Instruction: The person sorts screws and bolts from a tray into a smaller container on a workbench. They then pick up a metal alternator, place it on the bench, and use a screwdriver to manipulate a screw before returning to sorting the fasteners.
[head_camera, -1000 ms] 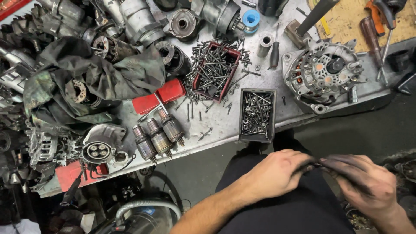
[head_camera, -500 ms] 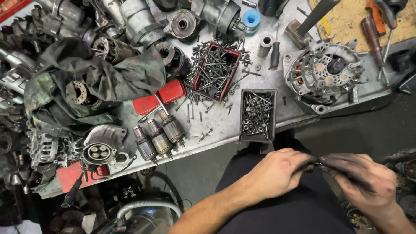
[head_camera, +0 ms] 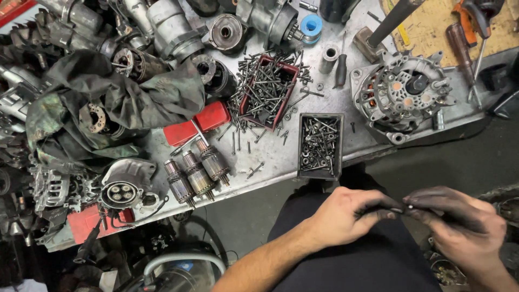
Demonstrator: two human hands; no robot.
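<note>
Grey sheet metal forms the bench [head_camera: 303, 162], which runs slantwise across the upper part of the view and is crowded with motor parts. Dark floor is seen below its edge, and a yellowish board [head_camera: 427, 27] with hand tools lies at the far right corner. An alternator [head_camera: 403, 94] is set near the bench's right end. A grey tray of screws [head_camera: 320, 145] is placed at the near edge, just beside a red tray of long screws [head_camera: 268, 89], around which loose screws are scattered. Three wound armatures [head_camera: 197, 173] are laid side by side near the edge, left of the grey tray. A dark oily rag [head_camera: 116, 100] is draped over housings at the left, and a red box [head_camera: 197, 123] lies beside it.

Below the bench, over the dark-clothed lap, a small dark part [head_camera: 403, 210] is held between both hands. The left hand [head_camera: 346, 216] is closed, its fingers pinching one end of the part. The right hand [head_camera: 459, 219], blackened with grease, is curled, its fingers pinching the other end. What kind of part it is cannot be told.
</note>
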